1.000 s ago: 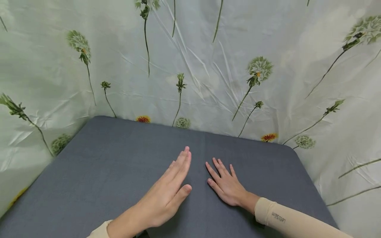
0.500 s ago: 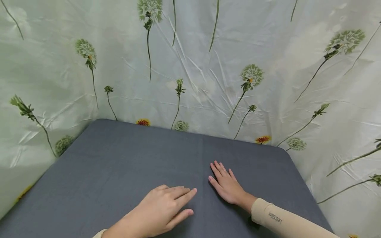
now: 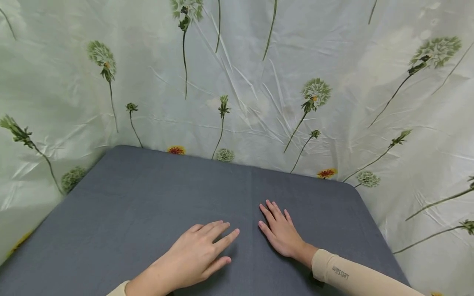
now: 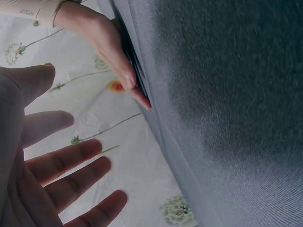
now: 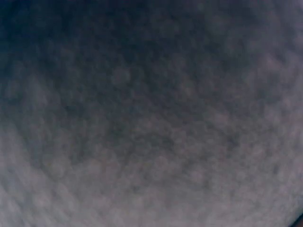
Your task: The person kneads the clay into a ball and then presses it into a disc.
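Observation:
My left hand (image 3: 198, 253) hovers palm down over the grey cloth-covered surface (image 3: 166, 193), its fingers spread and slightly bent, holding nothing. In the left wrist view the fingers (image 4: 71, 184) of that hand show apart from the cloth. To its right, my right hand (image 3: 282, 232) rests flat on the same surface with fingers extended. The left wrist view shows the right hand (image 4: 106, 45) from the side, low along the cloth. Only blurred grey cloth (image 5: 151, 142) fills the right wrist view.
A pale curtain (image 3: 252, 82) printed with dandelions hangs behind the surface and along both sides. The surface has rounded far corners, and a faint seam (image 3: 252, 230) runs down it between the hands. Beige sleeves (image 3: 355, 273) cover both forearms.
My left hand has turned from an edge-on, upward-pointing pose to palm down and lowered, its fingers then spreading. The right hand has stayed nearly in place. The head view has shifted slightly.

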Tool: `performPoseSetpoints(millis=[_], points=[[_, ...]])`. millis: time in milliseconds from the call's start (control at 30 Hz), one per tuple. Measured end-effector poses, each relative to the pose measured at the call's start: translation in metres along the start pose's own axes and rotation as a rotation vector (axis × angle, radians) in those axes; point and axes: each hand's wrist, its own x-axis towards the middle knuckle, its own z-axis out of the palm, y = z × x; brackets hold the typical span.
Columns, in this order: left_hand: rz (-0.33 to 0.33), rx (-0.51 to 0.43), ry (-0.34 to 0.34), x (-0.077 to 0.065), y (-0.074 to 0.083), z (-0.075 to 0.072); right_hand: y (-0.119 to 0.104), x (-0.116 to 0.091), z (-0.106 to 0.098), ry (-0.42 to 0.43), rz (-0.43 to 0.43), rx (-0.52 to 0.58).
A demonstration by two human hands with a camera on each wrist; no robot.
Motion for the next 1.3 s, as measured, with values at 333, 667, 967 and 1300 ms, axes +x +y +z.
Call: performPoseSetpoints(millis=[333,667,967,1300], points=[[-0.065,-0.069,-0.06,0.006,-0.013,0.004,0.004,0.001,0.005,0.006,-0.006,-0.042],[-0.065,-0.125,-0.016,0.001,-0.015,-0.005,0.004,0.002,0.007,0.069,-0.029,-0.105],[-0.062,-0.13,0.006,-0.002,-0.011,-0.014,0.014,0.013,0.004,-0.052,0.024,-0.047],[-0.067,-0.145,0.036,-0.005,0.008,-0.022,0.001,0.026,-0.055,-0.335,0.269,0.508]])
